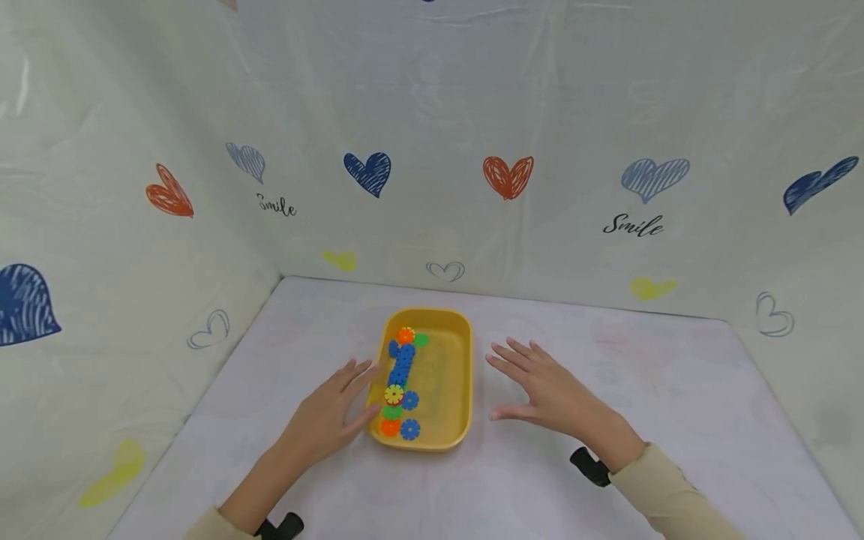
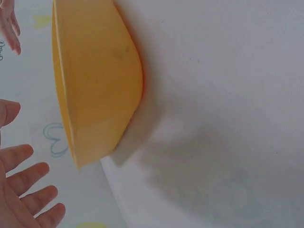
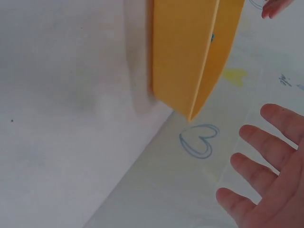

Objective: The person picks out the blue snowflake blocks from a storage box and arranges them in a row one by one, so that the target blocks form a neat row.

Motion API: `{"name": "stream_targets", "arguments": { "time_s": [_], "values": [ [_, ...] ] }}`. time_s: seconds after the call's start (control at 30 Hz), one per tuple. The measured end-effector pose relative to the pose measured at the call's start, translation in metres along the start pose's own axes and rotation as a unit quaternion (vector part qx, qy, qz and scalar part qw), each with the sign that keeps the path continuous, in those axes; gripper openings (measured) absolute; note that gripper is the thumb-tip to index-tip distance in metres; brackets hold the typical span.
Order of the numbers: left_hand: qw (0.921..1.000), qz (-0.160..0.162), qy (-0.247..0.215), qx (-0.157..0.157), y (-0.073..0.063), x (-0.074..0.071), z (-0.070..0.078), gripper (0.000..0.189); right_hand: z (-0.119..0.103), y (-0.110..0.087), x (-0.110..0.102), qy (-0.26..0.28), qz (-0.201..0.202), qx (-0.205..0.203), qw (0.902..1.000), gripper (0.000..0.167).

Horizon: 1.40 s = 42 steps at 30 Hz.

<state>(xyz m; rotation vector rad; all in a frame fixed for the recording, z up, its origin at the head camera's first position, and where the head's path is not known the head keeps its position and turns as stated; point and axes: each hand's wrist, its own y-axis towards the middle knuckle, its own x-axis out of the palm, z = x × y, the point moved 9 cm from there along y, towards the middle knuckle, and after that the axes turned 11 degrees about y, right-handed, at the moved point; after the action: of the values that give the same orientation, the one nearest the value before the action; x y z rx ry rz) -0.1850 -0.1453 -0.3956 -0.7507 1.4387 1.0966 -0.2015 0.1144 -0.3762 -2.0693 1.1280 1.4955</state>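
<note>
A yellow tray (image 1: 442, 390) with rounded corners stands on the table, its long side pointing away from me. Along its left side lie small toothed plastic discs: a row of blue discs (image 1: 401, 365), a yellow disc (image 1: 394, 394), green ones (image 1: 392, 412) and orange ones (image 1: 390, 427). My left hand (image 1: 331, 412) hovers at the tray's left rim with fingers spread, fingertips overlapping the rim in the head view. To the right of the tray my right hand (image 1: 550, 390) is held in the air, fingers extended and apart from it. Both hands hold nothing.
The table (image 1: 540, 495) has a pale cloth cover. Behind it and at the sides hang whitish sheets (image 1: 432, 112) printed with hearts and the word Smile. A black strap piece (image 1: 590, 466) is on the right wrist, another (image 1: 282, 527) on the left.
</note>
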Motion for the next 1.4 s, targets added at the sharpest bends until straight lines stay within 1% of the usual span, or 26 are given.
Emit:
{"name": "stream_targets", "arguments": {
  "time_s": [0.1, 0.23, 0.37, 0.5, 0.7, 0.8, 0.93, 1.0, 1.07, 1.13, 1.27, 1.33, 1.4],
  "values": [
    [0.9996, -0.001, -0.016, -0.025, -0.004, 0.005, -0.004, 0.059, -0.005, 0.007, 0.004, 0.014, -0.012, 0.002, 0.9998, 0.083],
    [0.9970, 0.001, -0.050, -0.060, -0.010, 0.010, -0.009, 0.057, -0.007, 0.016, 0.012, 0.051, -0.045, 0.029, 0.9972, 0.081],
    [0.9918, -0.013, -0.088, -0.093, -0.014, 0.019, -0.012, 0.056, -0.012, 0.025, 0.020, 0.097, -0.071, 0.053, 0.9914, 0.074],
    [0.9828, -0.021, -0.137, -0.122, -0.018, 0.027, -0.015, 0.056, -0.017, 0.033, 0.027, 0.135, -0.085, 0.066, 0.9850, 0.064],
    [0.9633, -0.027, -0.217, -0.156, -0.025, 0.037, -0.019, 0.055, -0.025, 0.047, 0.036, 0.173, -0.107, 0.077, 0.9760, 0.050],
    [0.9508, -0.030, -0.255, -0.174, -0.027, 0.043, -0.020, 0.054, -0.029, 0.054, 0.041, 0.191, -0.122, 0.080, 0.9706, 0.046],
    [0.9283, -0.032, -0.306, -0.209, -0.032, 0.053, -0.023, 0.055, -0.038, 0.064, 0.048, 0.214, -0.145, 0.069, 0.9636, 0.041],
    [0.9147, -0.033, -0.330, -0.230, -0.036, 0.058, -0.025, 0.054, -0.042, 0.069, 0.053, 0.228, -0.160, 0.064, 0.9583, 0.040],
    [0.8988, -0.028, -0.363, -0.245, -0.039, 0.062, -0.026, 0.052, -0.045, 0.075, 0.059, 0.243, -0.175, 0.067, 0.9517, 0.037],
    [0.8853, -0.020, -0.391, -0.250, -0.040, 0.066, -0.026, 0.051, -0.045, 0.080, 0.064, 0.261, -0.189, 0.078, 0.9434, 0.035],
    [0.8660, -0.003, -0.439, -0.240, -0.038, 0.071, -0.022, 0.049, -0.045, 0.087, 0.077, 0.288, -0.213, 0.092, 0.9292, 0.031],
    [0.8571, -0.005, -0.453, -0.244, -0.038, 0.075, -0.020, 0.048, -0.045, 0.091, 0.085, 0.295, -0.225, 0.097, 0.9238, 0.029],
    [0.8450, -0.011, -0.469, -0.256, -0.039, 0.079, -0.019, 0.047, -0.045, 0.095, 0.095, 0.297, -0.236, 0.099, 0.9201, 0.027]
  ]
}}
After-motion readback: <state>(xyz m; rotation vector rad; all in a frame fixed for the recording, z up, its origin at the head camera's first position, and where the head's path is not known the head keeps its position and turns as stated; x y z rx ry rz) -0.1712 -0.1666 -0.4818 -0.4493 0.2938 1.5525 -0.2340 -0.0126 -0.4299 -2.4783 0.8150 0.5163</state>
